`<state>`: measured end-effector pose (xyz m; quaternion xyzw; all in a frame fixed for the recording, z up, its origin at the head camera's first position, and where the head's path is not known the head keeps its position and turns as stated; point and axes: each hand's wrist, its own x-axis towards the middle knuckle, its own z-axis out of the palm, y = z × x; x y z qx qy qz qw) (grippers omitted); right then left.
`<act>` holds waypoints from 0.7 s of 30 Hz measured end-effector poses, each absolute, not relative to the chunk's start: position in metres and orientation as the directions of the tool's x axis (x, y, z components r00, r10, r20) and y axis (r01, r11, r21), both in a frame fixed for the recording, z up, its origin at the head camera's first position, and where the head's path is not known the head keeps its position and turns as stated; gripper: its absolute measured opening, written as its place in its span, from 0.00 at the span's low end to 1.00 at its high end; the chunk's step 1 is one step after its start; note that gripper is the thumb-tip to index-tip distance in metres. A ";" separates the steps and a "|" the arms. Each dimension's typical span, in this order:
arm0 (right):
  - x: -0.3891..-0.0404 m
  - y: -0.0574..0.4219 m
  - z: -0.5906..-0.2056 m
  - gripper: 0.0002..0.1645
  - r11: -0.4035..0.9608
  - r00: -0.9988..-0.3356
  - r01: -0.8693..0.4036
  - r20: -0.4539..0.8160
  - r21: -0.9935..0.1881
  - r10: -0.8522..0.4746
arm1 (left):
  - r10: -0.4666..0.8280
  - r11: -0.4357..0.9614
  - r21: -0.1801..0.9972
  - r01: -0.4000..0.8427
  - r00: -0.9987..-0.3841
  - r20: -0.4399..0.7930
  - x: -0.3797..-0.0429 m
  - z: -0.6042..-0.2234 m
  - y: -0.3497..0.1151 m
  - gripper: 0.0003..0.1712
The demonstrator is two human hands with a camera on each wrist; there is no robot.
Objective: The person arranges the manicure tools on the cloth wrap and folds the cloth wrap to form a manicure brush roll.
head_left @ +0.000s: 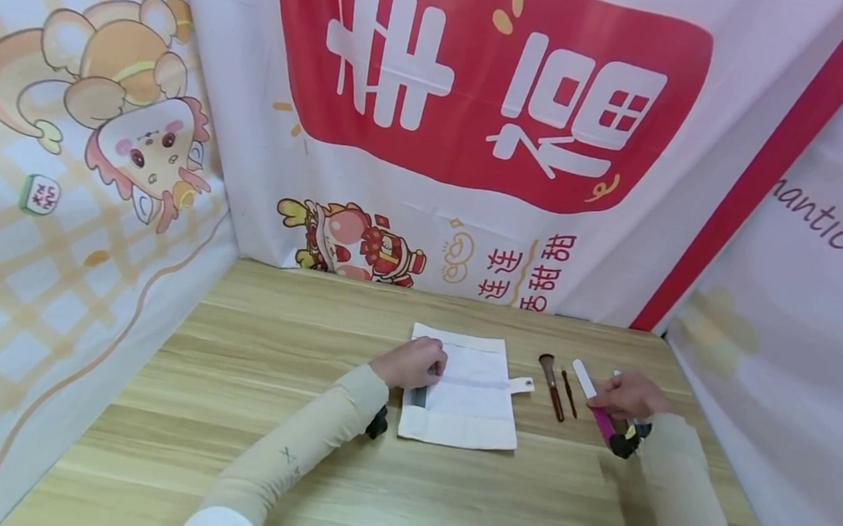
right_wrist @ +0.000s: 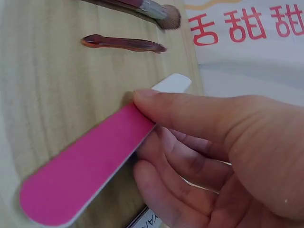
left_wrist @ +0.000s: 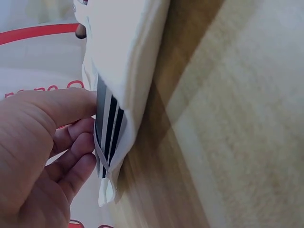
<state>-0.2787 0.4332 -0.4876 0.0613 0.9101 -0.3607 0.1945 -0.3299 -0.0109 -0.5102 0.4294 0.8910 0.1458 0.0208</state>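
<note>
A white cloth pouch [head_left: 466, 392] lies opened flat on the table, its snap tab [head_left: 522, 385] pointing right. My left hand [head_left: 413, 364] grips its left edge. In the left wrist view, dark striped flat pieces [left_wrist: 110, 126] show inside the pouch's fold, beside the fingertips. To the right, my right hand [head_left: 630, 395] pinches a nail file [right_wrist: 90, 166] between thumb and fingers. The file is pink over most of its visible length and white at the far end. Part of it is hidden by the thumb.
A makeup brush [head_left: 551, 387] and a thin brown tool [head_left: 569, 394] lie between the pouch and the right hand. Below the right hand, a lettered item [right_wrist: 146, 218] shows only in part. Printed cloth hangings [head_left: 468, 242] enclose the wooden table [head_left: 446, 499].
</note>
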 end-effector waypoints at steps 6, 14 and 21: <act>-0.291 0.434 -0.477 0.17 0.749 -0.932 0.200 -0.358 -0.632 -0.053 | 0.772 0.583 0.297 0.756 -0.630 0.087 -0.331 -0.510 -0.012 0.07; -0.314 0.398 -0.456 0.31 0.700 -0.944 0.207 -0.328 -0.683 -0.040 | 0.767 0.584 0.323 0.745 -0.637 0.080 -0.330 -0.507 -0.014 0.07; -0.337 0.343 -0.461 0.31 0.570 -0.951 0.173 -0.287 -0.803 -0.114 | 0.769 0.582 0.325 0.746 -0.635 0.081 -0.332 -0.511 -0.014 0.07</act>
